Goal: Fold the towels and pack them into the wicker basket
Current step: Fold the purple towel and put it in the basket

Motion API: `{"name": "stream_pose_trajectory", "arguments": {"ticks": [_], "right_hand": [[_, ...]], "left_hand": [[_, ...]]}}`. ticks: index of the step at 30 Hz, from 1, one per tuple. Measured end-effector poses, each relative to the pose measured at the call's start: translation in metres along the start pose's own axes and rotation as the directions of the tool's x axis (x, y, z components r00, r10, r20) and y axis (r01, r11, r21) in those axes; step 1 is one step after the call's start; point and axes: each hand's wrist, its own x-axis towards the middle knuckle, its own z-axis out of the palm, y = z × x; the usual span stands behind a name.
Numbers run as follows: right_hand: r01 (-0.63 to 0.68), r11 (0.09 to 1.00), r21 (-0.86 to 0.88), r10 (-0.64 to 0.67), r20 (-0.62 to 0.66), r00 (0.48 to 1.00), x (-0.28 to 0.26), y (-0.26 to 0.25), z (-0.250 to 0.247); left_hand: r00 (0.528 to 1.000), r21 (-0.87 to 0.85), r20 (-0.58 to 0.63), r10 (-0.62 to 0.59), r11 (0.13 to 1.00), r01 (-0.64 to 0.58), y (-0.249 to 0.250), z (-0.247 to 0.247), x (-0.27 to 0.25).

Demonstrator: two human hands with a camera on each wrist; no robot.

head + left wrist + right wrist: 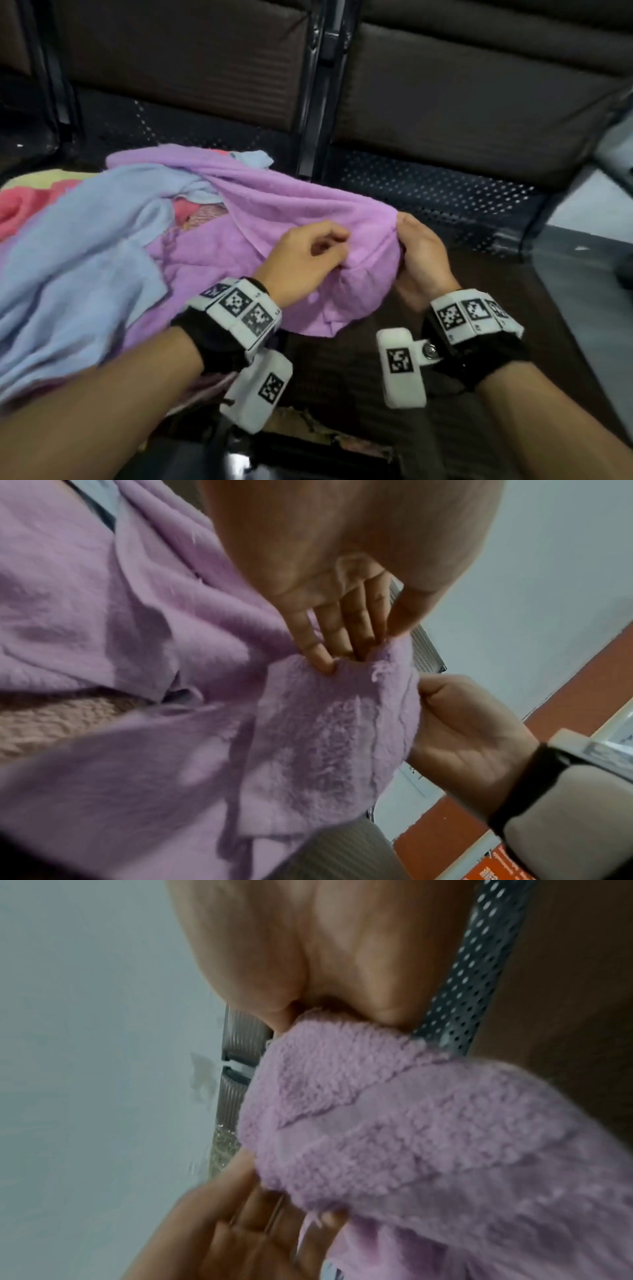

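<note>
We pinched the purple towel (274, 205) with both hands — our left hand (301, 257) curled into its fabric, our right hand (421, 253) gripping its bunched edge — beside the blue towel (75, 253) heaped at left.

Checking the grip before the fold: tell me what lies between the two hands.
Only the bunched edge of the purple towel spans from the left hand to the right hand; both pinch it. The head view shows this best.
</note>
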Motion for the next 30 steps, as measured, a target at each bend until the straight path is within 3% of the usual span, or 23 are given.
{"name": "stream_pose_trajectory", "arguments": {"ticks": [2, 3, 6, 8, 10, 14, 18, 21, 24, 28, 30], "right_hand": [[0.009, 0.999, -0.035, -0.01, -0.028, 1.0, -0.005, -0.002, -0.016], [0.016, 0.998, -0.054, -0.017, -0.021, 1.0, -0.006, 0.0, -0.024], [0.042, 0.995, -0.09, -0.033, 0.098, 0.995, -0.018, 0.0, -0.043], [0.016, 0.998, -0.062, -0.005, 0.168, 0.986, -0.033, -0.008, -0.052], [0.009, 0.999, -0.031, -0.002, 0.211, 0.977, -0.047, -0.021, -0.063], [0.105, 0.994, -0.028, -0.099, 0.17, 0.981, -0.062, -0.034, -0.096], [0.176, 0.981, -0.085, -0.167, 0.103, 0.981, -0.08, -0.024, -0.126], [0.244, 0.87, -0.428, -0.224, 0.098, 0.97, -0.089, -0.017, -0.129], [0.377, 0.779, -0.5, -0.299, 0.232, 0.926, -0.1, -0.022, -0.116], [0.598, 0.649, -0.47, -0.418, 0.437, 0.797, -0.119, -0.036, -0.093], [0.659, 0.618, -0.429, -0.43, 0.518, 0.74, -0.126, -0.041, -0.082]], "left_hand": [[0.996, 0.009, -0.054, 0.069, 0.998, -0.069, -0.003, 0.004, -0.001], [0.991, 0.096, -0.068, 0.12, 0.989, -0.113, -0.008, 0.005, -0.002], [0.967, 0.446, 0.106, 0.233, 0.858, -0.255, -0.021, 0.015, -0.001], [0.958, 0.547, 0.204, 0.199, 0.789, -0.281, -0.021, 0.026, 0.002], [0.957, 0.575, 0.209, 0.201, 0.766, -0.286, -0.016, 0.032, 0.005], [0.961, 0.664, 0.225, 0.16, 0.697, -0.272, -0.009, 0.036, 0.005], [0.958, 0.578, 0.232, 0.167, 0.769, -0.274, 0.007, 0.043, -0.022], [0.949, 0.452, 0.276, 0.154, 0.85, -0.27, 0.024, 0.053, -0.046], [0.939, 0.424, 0.33, 0.1, 0.873, -0.242, 0.032, 0.064, -0.066], [0.972, 0.409, 0.194, 0.135, 0.889, -0.205, 0.044, 0.07, -0.08], [0.959, 0.42, 0.234, 0.161, 0.873, -0.249, 0.056, 0.072, -0.08]]}}
